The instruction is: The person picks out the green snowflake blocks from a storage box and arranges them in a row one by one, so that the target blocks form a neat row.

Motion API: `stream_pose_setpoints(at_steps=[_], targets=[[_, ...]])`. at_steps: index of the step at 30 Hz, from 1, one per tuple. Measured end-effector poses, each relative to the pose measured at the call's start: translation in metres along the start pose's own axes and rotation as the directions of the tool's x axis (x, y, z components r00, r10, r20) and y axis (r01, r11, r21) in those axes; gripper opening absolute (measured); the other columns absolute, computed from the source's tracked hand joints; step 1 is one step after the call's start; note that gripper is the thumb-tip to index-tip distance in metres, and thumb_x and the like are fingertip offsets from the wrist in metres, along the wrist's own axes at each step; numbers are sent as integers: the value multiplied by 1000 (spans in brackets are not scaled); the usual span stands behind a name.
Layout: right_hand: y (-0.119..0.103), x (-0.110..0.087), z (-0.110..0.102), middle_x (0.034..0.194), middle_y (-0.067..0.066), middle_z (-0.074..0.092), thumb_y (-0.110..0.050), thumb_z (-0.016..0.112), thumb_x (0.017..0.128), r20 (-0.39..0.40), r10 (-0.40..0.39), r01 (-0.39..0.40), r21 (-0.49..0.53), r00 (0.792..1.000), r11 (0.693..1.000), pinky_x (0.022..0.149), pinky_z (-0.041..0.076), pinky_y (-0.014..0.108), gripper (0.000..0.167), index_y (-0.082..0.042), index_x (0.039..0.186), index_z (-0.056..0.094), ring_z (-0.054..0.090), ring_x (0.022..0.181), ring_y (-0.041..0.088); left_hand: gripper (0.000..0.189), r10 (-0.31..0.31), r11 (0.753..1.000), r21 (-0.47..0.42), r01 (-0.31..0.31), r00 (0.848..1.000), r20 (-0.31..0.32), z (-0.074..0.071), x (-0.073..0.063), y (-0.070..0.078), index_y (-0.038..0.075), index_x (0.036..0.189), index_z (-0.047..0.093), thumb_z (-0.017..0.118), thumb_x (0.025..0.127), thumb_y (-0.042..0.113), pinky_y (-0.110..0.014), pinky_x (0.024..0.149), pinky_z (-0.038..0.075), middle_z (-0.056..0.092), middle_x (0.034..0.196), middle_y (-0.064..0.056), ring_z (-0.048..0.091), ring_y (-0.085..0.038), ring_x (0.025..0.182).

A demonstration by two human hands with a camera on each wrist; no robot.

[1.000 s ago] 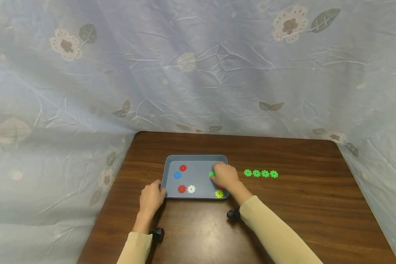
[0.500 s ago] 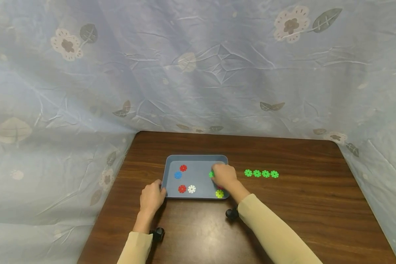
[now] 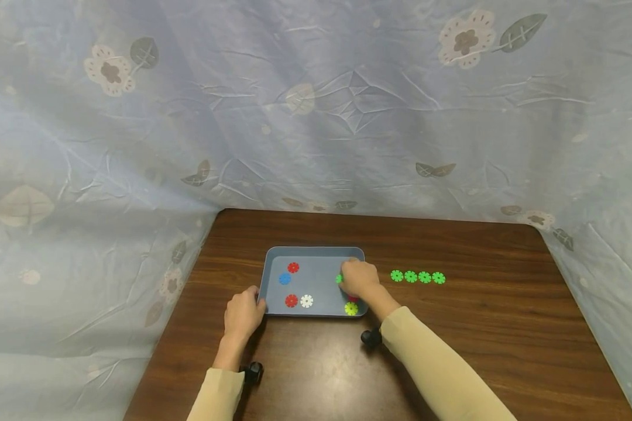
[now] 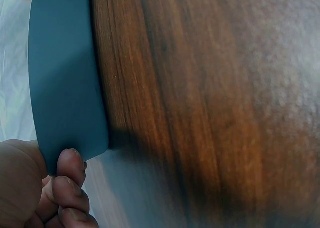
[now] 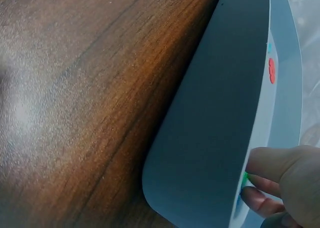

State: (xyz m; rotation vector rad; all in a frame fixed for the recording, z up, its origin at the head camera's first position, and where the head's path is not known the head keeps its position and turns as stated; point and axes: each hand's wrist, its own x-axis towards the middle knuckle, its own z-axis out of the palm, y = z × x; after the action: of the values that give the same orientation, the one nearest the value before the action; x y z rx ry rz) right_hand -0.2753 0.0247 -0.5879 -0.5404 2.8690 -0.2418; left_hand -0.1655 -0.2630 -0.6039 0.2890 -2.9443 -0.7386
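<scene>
My left hand [image 3: 242, 316] grips the near-left corner of a shallow grey tray [image 3: 318, 280]. In the left wrist view, its thumb and curled fingers [image 4: 72, 188] close over the tray wall [image 4: 65, 77]. Inside the tray's right side, my right hand [image 3: 360, 279] pinches a green notched disc [image 3: 339, 279], mostly covered by the fingers. The right wrist view shows a sliver of green [image 5: 245, 179] between thumb and finger. Partly under this hand lies a pink-red disc [image 3: 352, 298], with a yellow-green disc [image 3: 351, 309] just nearer.
In the tray's left half lie two red discs [image 3: 293, 268], a blue disc [image 3: 285, 279] and a white disc [image 3: 307, 301]. Right of the tray, several green discs [image 3: 418, 276] form a row on the brown wooden table [image 3: 495, 316]. A patterned curtain [image 3: 316, 146] surrounds the table.
Both hands stay almost in place. The right hand and forearm shift very slightly, and the view drifts a little; the discs keep their arrangement.
</scene>
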Motion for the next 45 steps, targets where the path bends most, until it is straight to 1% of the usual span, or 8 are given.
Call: stream_pose_setpoints(at_steps=[6, 9, 16, 19, 23, 27, 34, 45], targets=[[2, 2, 2, 78, -1, 57, -32, 80, 90, 4, 3, -3, 20, 1000, 1000, 69, 52, 45, 30, -17, 74, 60, 56, 73, 18, 14, -3, 1000, -6, 3, 1000, 6, 0, 0, 0, 1, 100, 72, 70, 92, 13, -42, 49, 43, 65, 72, -11, 50, -24, 57], [2, 2, 2, 75, -2, 57, -31, 80, 90, 3, 4, -5, 23, 1000, 1000, 67, 51, 44, 29, -16, 75, 59, 56, 71, 18, 14, -3, 1000, -8, 3, 1000, 5, 0, 0, 0, 1, 99, 72, 70, 92, 13, -42, 49, 43, 64, 71, -11, 50, -24, 57], [2, 0, 2, 78, -2, 59, -22, 74, 93, 0, -16, 16, 9, 1000, 1000, 64, 53, 43, 19, -16, 79, 62, 57, 71, 18, 16, -7, 1000, 1, 7, 1000, 6, -1, 0, 0, 1, 102, 72, 70, 92, 14, -45, 50, 45, 67, 75, -14, 51, -25, 58], [2, 0, 1, 89, 3, 60, -23, 73, 94, 1, -23, 23, -18, 1000, 1000, 66, 53, 44, 19, -17, 79, 62, 57, 74, 19, 17, -9, 1000, 2, 9, 1000, 5, -1, 0, 0, 1, 103, 73, 70, 92, 14, -46, 50, 46, 68, 76, -15, 52, -26, 58], [2, 0, 2, 100, 8, 61, -24, 73, 94, 12, -29, 30, -51, 999, 998, 68, 54, 46, 16, -16, 84, 65, 57, 77, 20, 18, -9, 1000, -4, 9, 1000, 3, 0, 0, -1, 0, 104, 73, 70, 92, 13, -44, 50, 45, 68, 77, -14, 52, -25, 58], [1, 0, 1, 95, 6, 60, -24, 74, 93, 22, -28, 29, -65, 999, 997, 67, 54, 45, 16, -13, 86, 64, 56, 76, 20, 18, -9, 1000, -10, 9, 1000, 0, 1, 0, -2, 0, 105, 72, 70, 92, 13, -42, 48, 43, 67, 75, -14, 50, -25, 57], [-1, -1, -2, 82, 3, 55, -19, 72, 93, 35, -29, 31, -54, 999, 998, 61, 50, 41, 19, -14, 80, 59, 54, 70, 20, 17, -8, 1000, -10, 8, 1000, -6, 0, -1, -1, 0, 103, 73, 70, 91, 13, -44, 49, 45, 68, 77, -14, 51, -25, 57], [2, -1, 0, 90, 5, 57, -26, 77, 91, 29, -30, 31, -31, 999, 999, 65, 52, 44, 22, -15, 81, 61, 54, 73, 20, 17, -9, 1000, -15, 9, 1000, 4, -2, -2, 0, 0, 103, 72, 70, 92, 12, -42, 49, 44, 67, 75, -13, 50, -24, 56]])
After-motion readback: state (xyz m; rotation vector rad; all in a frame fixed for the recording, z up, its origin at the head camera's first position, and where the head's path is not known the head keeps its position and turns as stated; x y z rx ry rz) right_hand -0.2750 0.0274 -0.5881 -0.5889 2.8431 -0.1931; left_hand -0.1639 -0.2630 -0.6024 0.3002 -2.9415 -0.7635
